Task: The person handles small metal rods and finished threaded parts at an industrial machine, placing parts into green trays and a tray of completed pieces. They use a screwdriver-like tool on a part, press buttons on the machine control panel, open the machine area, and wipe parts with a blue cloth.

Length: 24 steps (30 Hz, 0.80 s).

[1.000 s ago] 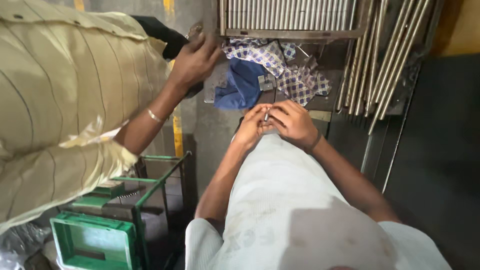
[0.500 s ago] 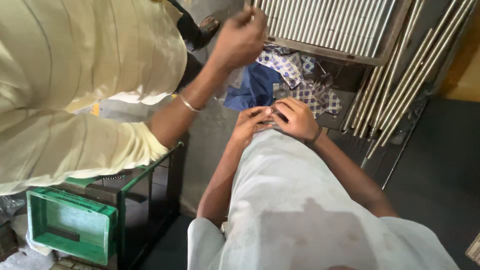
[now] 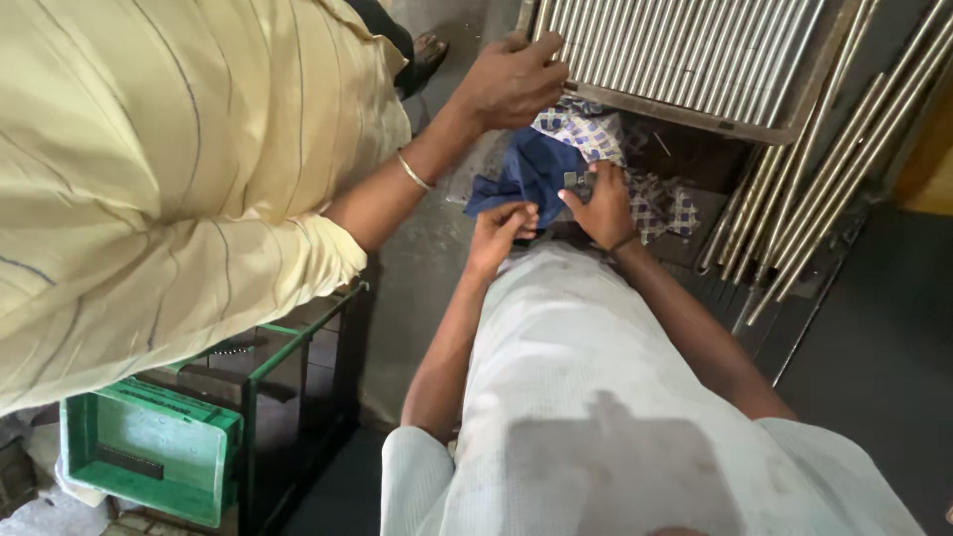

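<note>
My left hand (image 3: pixel 501 230) is curled, thumb against fingers, at the edge of a dark blue cloth (image 3: pixel 531 169). What it holds, if anything, is hidden. A little to the right, my right hand (image 3: pixel 603 205) rests on the cloth, and its fingertips pinch a small grey piece (image 3: pixel 573 181). Under the blue cloth lies a blue-and-white checked cloth (image 3: pixel 596 134). A co-worker in a pale yellow striped shirt stands at the left. That person's hand (image 3: pixel 511 77) grips the near edge of a tray of metal rods (image 3: pixel 695 60) just above my hands.
Several long loose metal rods (image 3: pixel 824 189) lean at the right of the tray. A green plastic crate (image 3: pixel 149 447) sits at the lower left beside a green metal frame (image 3: pixel 298 337). The co-worker's sandalled foot (image 3: pixel 429 52) is on the concrete floor at the top.
My hands, joined before, have come apart, and the right one has reached onto the blue cloth. The co-worker's hand has moved right to the edge of the rod tray.
</note>
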Tool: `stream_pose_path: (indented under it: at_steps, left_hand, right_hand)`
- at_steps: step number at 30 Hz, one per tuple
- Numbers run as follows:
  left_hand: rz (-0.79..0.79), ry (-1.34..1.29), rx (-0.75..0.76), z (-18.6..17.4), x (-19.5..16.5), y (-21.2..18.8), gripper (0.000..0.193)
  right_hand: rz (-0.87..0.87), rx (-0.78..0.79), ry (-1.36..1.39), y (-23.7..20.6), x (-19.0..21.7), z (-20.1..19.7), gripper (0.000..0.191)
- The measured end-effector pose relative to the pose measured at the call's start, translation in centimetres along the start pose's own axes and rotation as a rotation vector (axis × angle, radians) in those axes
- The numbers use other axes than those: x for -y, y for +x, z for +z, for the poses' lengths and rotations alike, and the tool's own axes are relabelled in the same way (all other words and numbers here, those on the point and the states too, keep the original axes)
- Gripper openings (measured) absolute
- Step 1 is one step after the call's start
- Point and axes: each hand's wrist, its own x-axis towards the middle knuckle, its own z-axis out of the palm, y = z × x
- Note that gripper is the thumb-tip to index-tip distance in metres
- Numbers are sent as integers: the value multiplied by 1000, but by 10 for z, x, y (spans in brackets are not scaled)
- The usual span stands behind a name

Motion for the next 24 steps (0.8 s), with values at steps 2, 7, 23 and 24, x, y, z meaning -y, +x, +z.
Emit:
stream_pose_path:
  at_steps: [2,7,23,24]
  left_hand:
    - [41,51,-2,1,-5,4,29]
    - [36,10,16,-1,-16,14,34]
    - [-28,-164,99,1,-17,32,41]
    - [-12,-141,106,2,-16,33,41]
  right_hand:
    - [42,-32,-45,0,-8,8,68]
    - [218,-26,131,3,-12,10,67]
    - [428,129,962,-16,6,-30,23]
    - [446,122,982,-15,11,-33,29]
